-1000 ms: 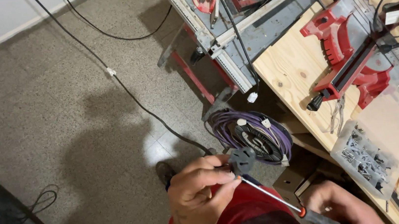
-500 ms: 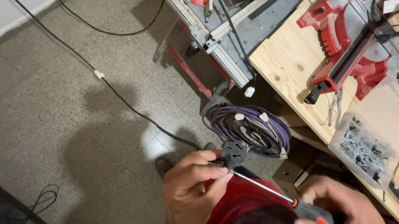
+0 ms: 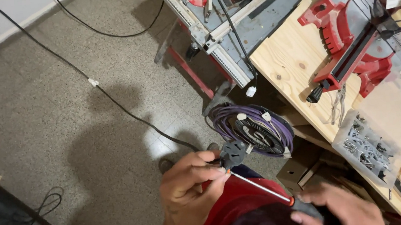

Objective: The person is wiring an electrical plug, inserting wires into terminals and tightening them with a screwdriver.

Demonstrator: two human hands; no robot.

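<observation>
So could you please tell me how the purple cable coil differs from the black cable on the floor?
The purple cable coil is wound in a tight bundle beneath the wooden workbench; the black cable runs stretched out across the open floor. The purple looks thicker than the thin black. Both lie on the floor.

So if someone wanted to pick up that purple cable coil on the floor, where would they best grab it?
Probably by the top arc of the purple cable coil, coming from above. It lies flat on the floor as a ring bound by white ties, so fingers could hook under the bundled strands there. The wooden workbench crowds its right side.
</observation>
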